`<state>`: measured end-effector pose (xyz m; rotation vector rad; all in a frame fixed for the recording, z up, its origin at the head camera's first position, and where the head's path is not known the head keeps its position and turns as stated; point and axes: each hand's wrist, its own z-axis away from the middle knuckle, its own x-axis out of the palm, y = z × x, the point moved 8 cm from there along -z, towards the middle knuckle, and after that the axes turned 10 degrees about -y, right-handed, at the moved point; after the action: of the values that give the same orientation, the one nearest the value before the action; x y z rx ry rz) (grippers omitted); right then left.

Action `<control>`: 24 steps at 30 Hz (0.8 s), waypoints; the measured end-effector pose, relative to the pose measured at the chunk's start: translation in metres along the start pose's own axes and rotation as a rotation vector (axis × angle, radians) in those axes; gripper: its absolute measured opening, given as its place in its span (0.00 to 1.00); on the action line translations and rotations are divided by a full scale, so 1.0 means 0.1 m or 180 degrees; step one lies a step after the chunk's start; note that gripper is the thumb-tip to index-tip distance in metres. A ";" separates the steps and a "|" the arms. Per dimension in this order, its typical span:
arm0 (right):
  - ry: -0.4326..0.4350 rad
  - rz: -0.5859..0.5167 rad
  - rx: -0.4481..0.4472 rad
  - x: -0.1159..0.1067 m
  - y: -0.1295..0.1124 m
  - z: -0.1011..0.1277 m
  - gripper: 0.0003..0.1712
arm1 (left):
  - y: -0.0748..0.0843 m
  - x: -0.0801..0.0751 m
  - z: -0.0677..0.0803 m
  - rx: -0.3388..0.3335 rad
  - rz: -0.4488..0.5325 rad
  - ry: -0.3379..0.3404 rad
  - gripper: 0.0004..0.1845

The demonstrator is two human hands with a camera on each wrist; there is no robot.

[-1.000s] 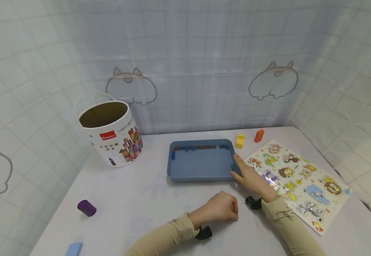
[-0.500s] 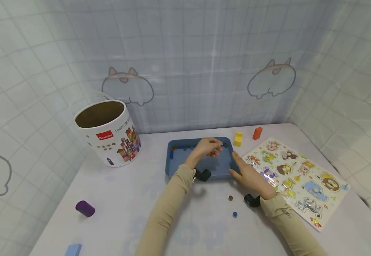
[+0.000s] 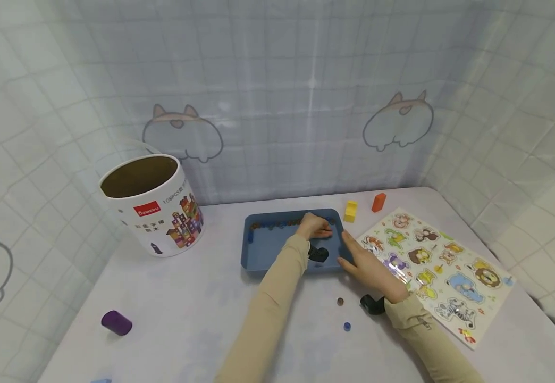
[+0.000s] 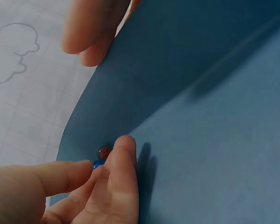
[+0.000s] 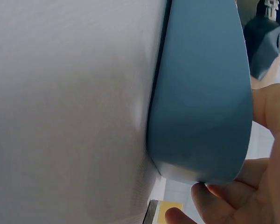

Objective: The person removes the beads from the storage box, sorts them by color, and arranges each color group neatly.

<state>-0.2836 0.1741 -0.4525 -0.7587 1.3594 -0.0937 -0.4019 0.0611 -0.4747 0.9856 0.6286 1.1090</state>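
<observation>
My left hand point(image 3: 312, 225) reaches into the blue tray point(image 3: 277, 250) near its far right part. In the left wrist view, the thumb and a finger pinch a small blue bead point(image 4: 98, 164), and a red-brown bead point(image 4: 104, 151) sits right beside it. Along the tray's far wall runs a row of small blue and brown beads point(image 3: 282, 225), partly hidden by the hand. My right hand point(image 3: 368, 266) holds the tray's near right corner, thumb on one side and fingers against the outer wall. Two loose beads, one brown point(image 3: 340, 301) and one blue point(image 3: 346, 326), lie on the table in front.
A large white bucket point(image 3: 162, 229) stands at the back left. A purple cylinder point(image 3: 117, 323) lies at the left. Yellow point(image 3: 350, 211) and orange point(image 3: 379, 202) blocks are behind the tray's right end. An animal puzzle board point(image 3: 442, 271) lies under the right forearm's side.
My left hand has moved from the table in front, up and over into the tray, uncovering two loose beads. The right hand stays at the tray's corner. The head view has shifted slightly.
</observation>
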 end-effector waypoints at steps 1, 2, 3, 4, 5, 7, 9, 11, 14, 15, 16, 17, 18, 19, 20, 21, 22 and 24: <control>-0.0003 0.0001 0.0003 0.00 0.00 0.00 0.42 | 0.00 0.01 -0.01 -0.0011 0.0082 0.0012 0.18; -0.0001 0.0018 -0.0006 0.00 -0.01 0.00 0.42 | -0.01 0.02 -0.01 -0.0025 0.0146 0.0008 0.17; -0.0004 0.0009 -0.0006 0.00 -0.01 0.00 0.42 | -0.01 0.03 -0.02 -0.0031 0.0200 -0.0018 0.17; -0.0011 0.0006 -0.0008 0.00 -0.01 -0.01 0.42 | -0.01 0.05 -0.02 -0.0036 0.0213 -0.0046 0.16; -0.0014 0.0002 -0.0001 0.00 -0.01 -0.01 0.42 | -0.01 0.07 -0.02 -0.0036 0.0217 -0.0078 0.16; -0.0024 0.0001 -0.0002 0.00 -0.01 -0.01 0.42 | -0.01 0.10 -0.02 -0.0028 0.0212 -0.0104 0.15; -0.0041 -0.0017 0.0007 0.01 0.00 -0.01 0.42 | -0.01 0.13 -0.01 0.0006 0.0202 -0.0094 0.15; -0.0055 -0.0032 0.0005 0.01 -0.01 -0.02 0.42 | 0.00 0.13 0.00 0.0049 0.0202 -0.0052 0.15; -0.0067 -0.0059 -0.0005 0.03 -0.02 -0.02 0.43 | 0.01 0.10 0.04 0.0079 0.0244 -0.0087 0.15; -0.0066 -0.0056 -0.0005 0.04 -0.02 -0.02 0.43 | 0.02 0.09 0.05 0.0083 0.0268 -0.0123 0.15; -0.0063 -0.0054 -0.0003 0.04 -0.02 -0.02 0.43 | 0.04 0.07 0.07 0.0088 0.0286 -0.0183 0.15; -0.0061 -0.0048 0.0002 0.04 -0.02 -0.01 0.43 | 0.06 0.06 0.10 0.0110 0.0293 -0.0239 0.15; -0.0066 -0.0032 0.0009 0.05 -0.01 -0.01 0.43 | 0.08 0.03 0.13 0.0131 0.0291 -0.0298 0.15; -0.0072 -0.0031 0.0021 0.05 0.00 -0.01 0.43 | 0.11 0.01 0.16 0.0170 0.0269 -0.0337 0.15; -0.0073 -0.0022 0.0028 0.04 0.00 -0.01 0.42 | 0.13 -0.02 0.19 0.0213 0.0244 -0.0375 0.15; -0.0077 -0.0016 0.0038 0.04 0.01 -0.01 0.42 | 0.16 -0.04 0.22 0.0262 0.0204 -0.0412 0.15; -0.0081 -0.0027 0.0054 0.03 0.01 -0.01 0.42 | 0.19 -0.06 0.26 0.0315 0.0153 -0.0460 0.15; -0.0090 -0.0055 0.0077 0.02 0.02 0.00 0.42 | 0.22 -0.09 0.34 0.0414 0.0025 -0.0522 0.16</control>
<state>-0.2840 0.1743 -0.4551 -0.7488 1.3229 -0.1124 -0.3870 0.0437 -0.4400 1.1790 0.5692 0.9920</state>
